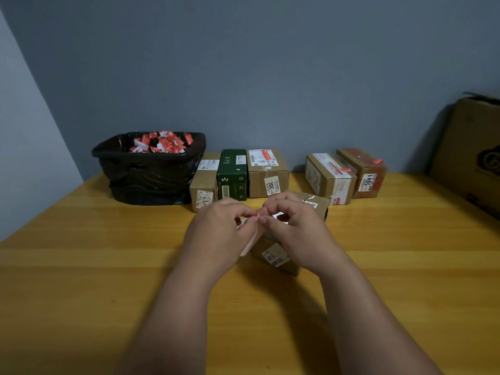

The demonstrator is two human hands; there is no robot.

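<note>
Both hands are raised over the box (273, 258), probably so you can ball the label (251, 236) up for the bin (151, 169) of red-and-white scraps.

Your left hand (216, 228) and right hand (295, 234) pinch its top edge, thumb to forefinger. The rest hangs below your fingertips, in front of the box.

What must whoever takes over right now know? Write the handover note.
Hands: left hand and right hand both pinch a white-and-red paper label above the small brown cardboard parcel on the yellow wooden table.
Done: the black bag-lined bin at back left holds many crumpled labels.
Left: probably bin this label. Five more parcels stand along the wall, labels on them.
</note>
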